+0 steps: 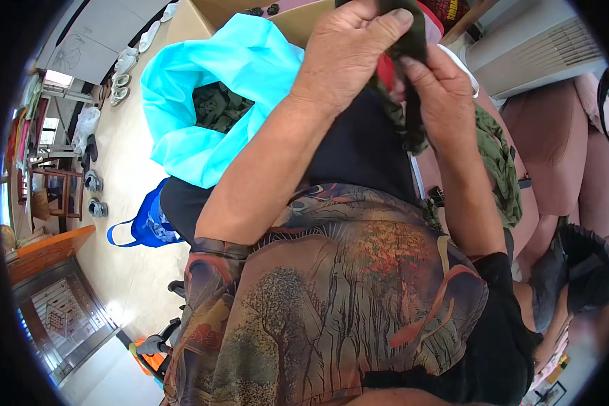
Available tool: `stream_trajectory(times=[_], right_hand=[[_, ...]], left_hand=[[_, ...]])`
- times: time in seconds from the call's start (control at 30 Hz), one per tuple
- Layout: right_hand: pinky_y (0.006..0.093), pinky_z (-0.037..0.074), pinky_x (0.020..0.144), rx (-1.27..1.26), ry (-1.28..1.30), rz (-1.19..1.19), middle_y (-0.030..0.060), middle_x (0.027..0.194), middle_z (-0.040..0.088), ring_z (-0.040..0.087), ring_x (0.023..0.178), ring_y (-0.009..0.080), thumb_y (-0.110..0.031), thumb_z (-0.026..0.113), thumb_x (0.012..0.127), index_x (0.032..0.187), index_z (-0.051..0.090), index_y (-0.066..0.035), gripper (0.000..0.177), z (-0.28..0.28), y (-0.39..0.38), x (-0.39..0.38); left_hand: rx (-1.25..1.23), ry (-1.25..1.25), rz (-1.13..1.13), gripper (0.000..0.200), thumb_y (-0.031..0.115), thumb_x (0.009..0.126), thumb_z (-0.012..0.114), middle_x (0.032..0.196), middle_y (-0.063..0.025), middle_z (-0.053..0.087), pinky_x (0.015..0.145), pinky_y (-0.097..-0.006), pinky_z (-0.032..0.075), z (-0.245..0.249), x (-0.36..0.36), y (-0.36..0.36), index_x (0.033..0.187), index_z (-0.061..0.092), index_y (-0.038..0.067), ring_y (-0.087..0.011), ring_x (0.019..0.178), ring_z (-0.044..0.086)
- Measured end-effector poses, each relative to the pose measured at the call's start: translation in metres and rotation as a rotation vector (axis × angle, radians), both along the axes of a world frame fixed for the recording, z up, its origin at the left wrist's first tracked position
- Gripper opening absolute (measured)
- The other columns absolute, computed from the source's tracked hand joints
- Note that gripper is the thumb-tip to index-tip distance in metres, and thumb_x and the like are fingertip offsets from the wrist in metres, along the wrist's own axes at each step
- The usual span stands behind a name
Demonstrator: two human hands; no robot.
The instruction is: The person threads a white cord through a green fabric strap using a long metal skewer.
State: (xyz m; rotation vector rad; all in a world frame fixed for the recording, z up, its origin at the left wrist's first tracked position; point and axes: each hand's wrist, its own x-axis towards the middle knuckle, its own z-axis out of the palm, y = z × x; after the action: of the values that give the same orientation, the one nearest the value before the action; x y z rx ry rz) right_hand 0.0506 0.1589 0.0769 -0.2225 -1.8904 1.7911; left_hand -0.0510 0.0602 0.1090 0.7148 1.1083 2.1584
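A dark green camouflage cloth piece (409, 47) hangs between my hands at the top of the view. My left hand (358, 44) is closed on its upper part, thumb pressed against the fingers. Lower and to the right, my right hand (436, 84) pinches the same cloth between thumb and fingers. Something red shows behind the cloth; I cannot make out what it is. Left of my forearm stands a turquoise bag (176, 88), its mouth open, with crumpled dark green cloth (220, 107) inside. More green cloth (497, 162) lies to the right of my right forearm.
A cardboard box (189, 24) stands behind the turquoise bag. At left, a blue bag (149, 220) sits on the floor, and several shoes (120, 89) lie along the wall. A pink sofa (548, 142) is at right, with another person in black (589, 271) near it.
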Motion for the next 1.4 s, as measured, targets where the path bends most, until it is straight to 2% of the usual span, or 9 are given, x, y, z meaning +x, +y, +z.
stream_trajectory(times=[0.13,0.37,0.43,0.7,0.77,0.97,1.13,1.23,1.4], right_hand=[[0.0176,0.037,0.049,-0.159,0.051,-0.047,0.0001,0.069,0.057,0.047,0.055,0.0042,-0.016,0.051,0.1,0.108,0.063,0.0,0.021,0.017,0.01,0.011],[0.0212,0.033,0.048,-0.199,0.167,0.022,0.0028,0.067,0.049,0.039,0.054,0.0068,-0.017,0.051,0.1,0.117,0.059,0.004,0.028,0.05,0.005,0.027],[0.0215,0.031,0.047,-0.218,0.183,0.004,0.0017,0.065,0.046,0.037,0.053,0.0069,-0.019,0.047,0.102,0.12,0.055,0.008,0.034,0.057,0.002,0.03],[0.0194,0.022,0.039,-0.129,-0.067,-0.278,-0.0002,0.058,0.043,0.031,0.043,0.0054,-0.026,0.045,0.102,0.116,0.056,0.004,0.035,0.064,0.001,0.081],[0.0191,0.023,0.039,-0.196,-0.196,-0.353,-0.001,0.057,0.043,0.033,0.043,0.0047,-0.027,0.046,0.101,0.114,0.059,0.001,0.033,0.048,-0.005,0.088],[0.0219,0.035,0.048,-0.133,-0.654,0.173,-0.0036,0.063,0.046,0.044,0.055,0.0048,-0.016,0.052,0.098,0.087,0.057,-0.004,0.017,-0.042,-0.013,0.098],[0.0224,0.033,0.043,-0.101,-0.739,0.283,-0.0004,0.057,0.052,0.042,0.046,0.005,-0.017,0.049,0.099,0.091,0.057,-0.005,0.017,-0.072,-0.016,0.094],[0.0221,0.034,0.043,-0.085,-0.695,0.269,-0.0007,0.057,0.051,0.043,0.046,0.0049,-0.017,0.048,0.1,0.092,0.058,-0.005,0.017,-0.067,-0.018,0.091],[0.023,0.037,0.044,-0.101,-0.649,0.209,0.0018,0.067,0.056,0.047,0.048,0.006,-0.013,0.05,0.098,0.106,0.058,-0.004,0.014,-0.067,-0.024,0.085]], left_hand=[[-0.573,0.327,0.139,0.053,0.033,0.081,0.076,0.084,-0.0093,0.067,0.064,-0.0276,0.051,-0.045,-0.017,-0.022,0.107,0.055,-0.008,-0.0115,0.073,0.063],[-0.701,0.709,0.125,0.061,0.031,0.077,0.081,0.082,-0.0027,0.064,0.064,-0.0251,0.049,-0.108,0.021,0.017,0.118,0.055,-0.006,-0.0108,0.075,0.06],[-0.315,0.299,-0.247,0.048,0.028,0.08,0.079,0.08,-0.0026,0.064,0.065,-0.0257,0.049,-0.125,0.029,0.041,0.112,0.061,-0.003,-0.0106,0.074,0.06],[-0.737,0.6,0.298,0.017,0.016,0.088,0.065,0.075,-0.0026,0.066,0.046,-0.0276,0.042,-0.104,-0.039,0.024,0.096,0.07,0.001,-0.0103,0.049,0.051],[-0.493,0.212,0.375,0.016,0.013,0.087,0.063,0.07,-0.0023,0.062,0.043,-0.0275,0.038,-0.085,-0.054,0.01,0.095,0.069,0.001,-0.0111,0.047,0.048],[-0.666,0.0,0.39,0.011,0.011,0.086,0.065,0.057,-0.0031,0.053,0.037,-0.0266,0.025,-0.121,-0.105,-0.023,0.082,0.068,0.002,-0.0108,0.04,0.04],[-0.405,-0.457,0.039,0.045,-0.001,0.082,0.065,0.108,-0.0167,0.061,0.083,-0.0388,0.054,-0.166,-0.118,-0.042,0.125,0.048,-0.002,-0.0302,0.097,0.062],[-0.401,-0.365,0.299,0.03,0.001,0.087,0.06,0.104,-0.0143,0.062,0.1,-0.0472,0.049,-0.141,-0.088,-0.054,0.116,0.052,-0.003,-0.0326,0.106,0.062],[-0.645,-0.22,0.02,0.023,0.025,0.092,0.064,0.073,-0.0054,0.061,0.045,-0.0257,0.042,-0.124,-0.023,-0.087,0.092,0.06,0.002,-0.0126,0.053,0.055]])
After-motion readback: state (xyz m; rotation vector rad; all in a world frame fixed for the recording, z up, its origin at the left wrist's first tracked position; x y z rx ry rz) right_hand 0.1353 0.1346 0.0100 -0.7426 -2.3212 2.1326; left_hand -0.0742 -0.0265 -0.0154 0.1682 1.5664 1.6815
